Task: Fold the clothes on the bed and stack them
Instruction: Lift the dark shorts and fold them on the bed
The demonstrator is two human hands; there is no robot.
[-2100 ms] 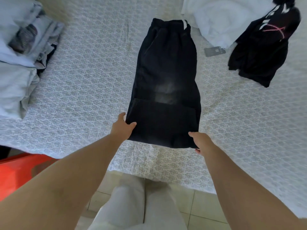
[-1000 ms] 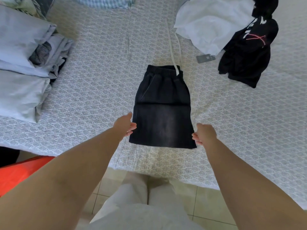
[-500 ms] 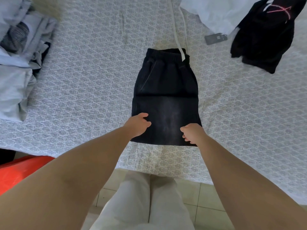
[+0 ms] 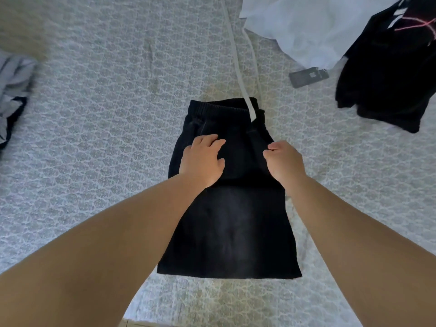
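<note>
Lying flat at the middle of the bed (image 4: 99, 142): black shorts (image 4: 231, 232), folded lengthwise into a long tapering panel, waistband at the far end, hem at the near end close to the bed's edge. Fabric dark, denim-like, with a faded grey patch across the lower half. Waistband elasticated and gathered.

Drawstring (image 4: 236, 57): flat white cord, running from the waistband's right corner away up the bed in two strands.

Bed cover: pale grey-white, lace-like, with a repeating raised medallion pattern.

Beyond the shorts to the right: white garment (image 4: 304, 29), soft and crumpled. Just beside its near edge, a small grey rectangular tag (image 4: 308, 77). Further right of the shorts: black garment (image 4: 387, 74), loosely heaped, with pink and white printed lines near its top.

Left of the shorts, at the frame's edge: grey clothes (image 4: 11, 90), blurred, with a dark piece beneath.

Left hand (image 4: 203, 161): palm down on the shorts' upper left part, just below the waistband, fingers spread and lightly bent, pressing the cloth, grasping nothing. Forearm bare, reaching in from the lower left.

Right hand (image 4: 284, 161): at the shorts' upper right edge, fingers curled under, thumb and forefinger tips meeting in a pinch at the cloth's edge. Forearm bare, reaching in from the lower right.
</note>
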